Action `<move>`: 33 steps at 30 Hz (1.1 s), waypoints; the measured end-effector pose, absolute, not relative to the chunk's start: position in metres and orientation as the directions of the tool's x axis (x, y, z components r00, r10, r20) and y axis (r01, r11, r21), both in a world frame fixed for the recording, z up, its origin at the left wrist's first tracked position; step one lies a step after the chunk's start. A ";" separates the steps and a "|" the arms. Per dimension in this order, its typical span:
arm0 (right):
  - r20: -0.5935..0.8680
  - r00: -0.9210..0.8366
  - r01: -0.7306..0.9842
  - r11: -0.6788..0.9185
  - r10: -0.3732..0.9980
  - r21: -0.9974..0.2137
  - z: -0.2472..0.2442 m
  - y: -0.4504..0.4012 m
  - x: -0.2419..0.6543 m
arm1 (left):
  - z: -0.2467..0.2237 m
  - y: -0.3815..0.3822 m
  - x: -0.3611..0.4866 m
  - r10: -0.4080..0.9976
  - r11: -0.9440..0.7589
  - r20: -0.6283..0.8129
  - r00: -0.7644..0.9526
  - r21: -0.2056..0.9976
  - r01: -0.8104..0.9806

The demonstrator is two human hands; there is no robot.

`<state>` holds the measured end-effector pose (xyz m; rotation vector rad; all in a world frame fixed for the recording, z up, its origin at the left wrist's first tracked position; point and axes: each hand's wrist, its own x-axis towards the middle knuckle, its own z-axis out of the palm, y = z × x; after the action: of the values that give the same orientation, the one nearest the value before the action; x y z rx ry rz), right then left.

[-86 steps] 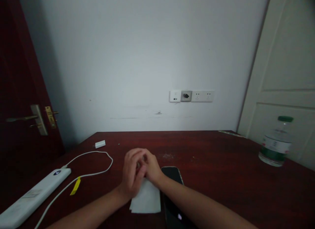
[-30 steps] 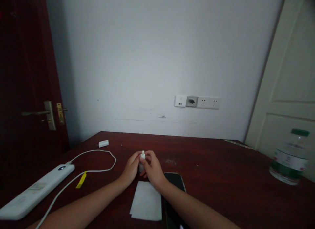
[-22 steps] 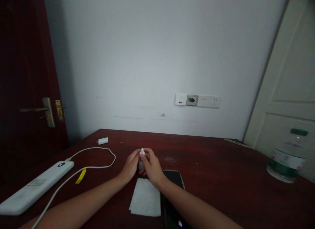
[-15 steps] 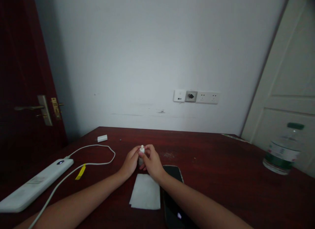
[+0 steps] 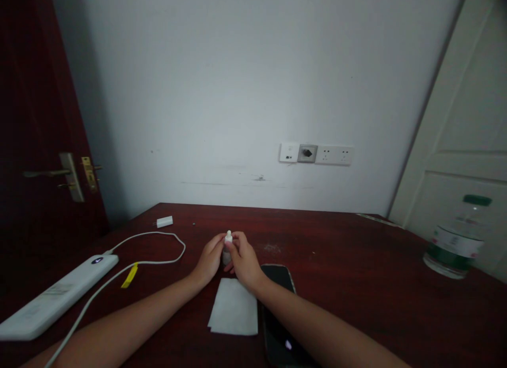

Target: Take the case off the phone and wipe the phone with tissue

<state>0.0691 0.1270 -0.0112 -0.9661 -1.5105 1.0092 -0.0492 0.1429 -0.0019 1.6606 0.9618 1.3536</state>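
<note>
A small bottle with a white pointed cap (image 5: 228, 238) stands upright between my hands near the middle of the dark red table. My left hand (image 5: 209, 260) is closed on its left side, fingertips against it. On the other side, my right hand (image 5: 244, 262) wraps its fingers and thumb round the bottle just below the cap. White folded paper (image 5: 234, 308) lies on the table just below the hands. Beside the paper, a dark phone (image 5: 277, 331) lies partly under my right forearm.
On the left lie a white power bank (image 5: 59, 296), its white cable (image 5: 150, 263) with a yellow tag (image 5: 130, 276), and a white charger (image 5: 165, 222). A large clear bottle with a green cap (image 5: 455, 241) stands at the right. Sockets (image 5: 334, 156) are on the wall behind the table (image 5: 348, 294).
</note>
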 end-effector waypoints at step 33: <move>0.328 -0.128 0.121 0.343 0.936 -0.931 -0.015 0.129 0.069 | -0.004 0.144 -0.050 0.904 -0.411 0.393 0.168 0.907 0.087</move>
<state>0.0693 0.1286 -0.0153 -0.9956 -1.5336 0.9520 -0.0499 0.1436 -0.0039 1.6694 0.9577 1.3301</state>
